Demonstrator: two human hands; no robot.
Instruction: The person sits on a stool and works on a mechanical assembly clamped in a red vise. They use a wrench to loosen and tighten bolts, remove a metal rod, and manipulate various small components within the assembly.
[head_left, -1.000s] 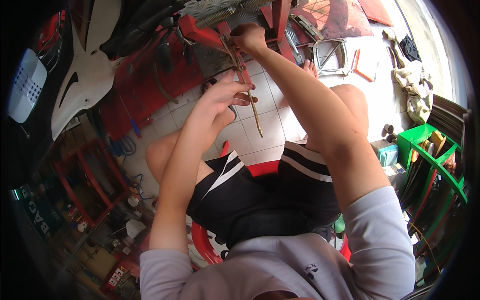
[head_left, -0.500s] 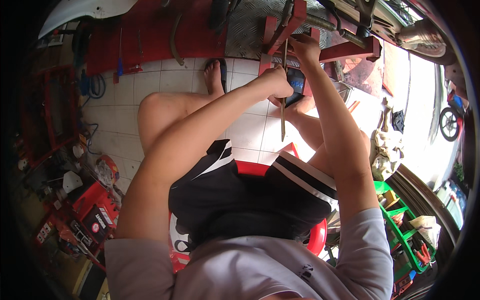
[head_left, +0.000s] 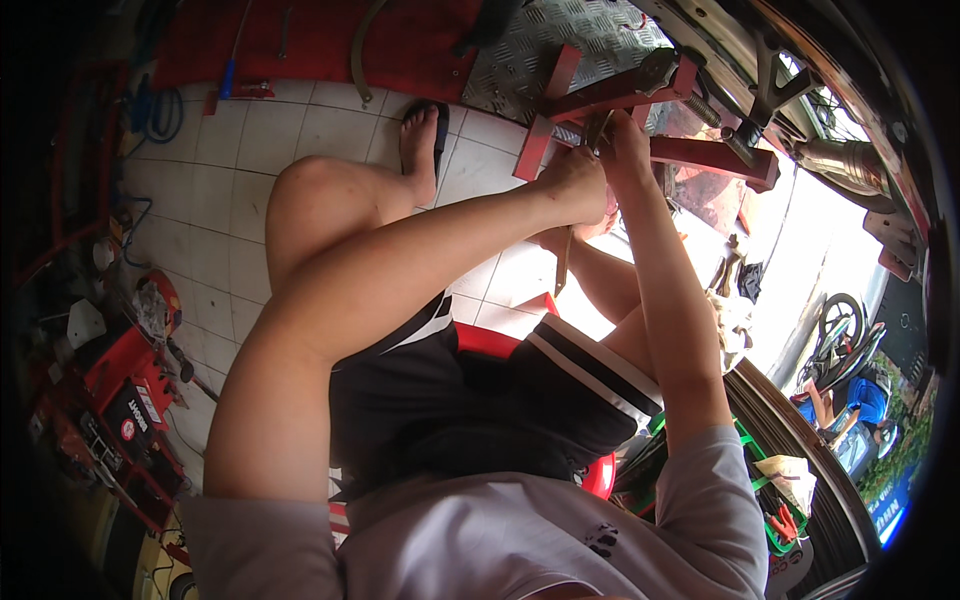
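Two hands at red stand: left hand fisted round long metal tool; right hand beside it, grip unclear.

tool tip hidden behind fingers

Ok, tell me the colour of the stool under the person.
Red stool, seen in the head view.

Materials around the red stand.
Stand: painted metal, scuffed. Plate: bare metal, raised tread pattern. Floor: glazed tile, smooth. Stool: glossy red plastic. Shorts: matt black cloth.
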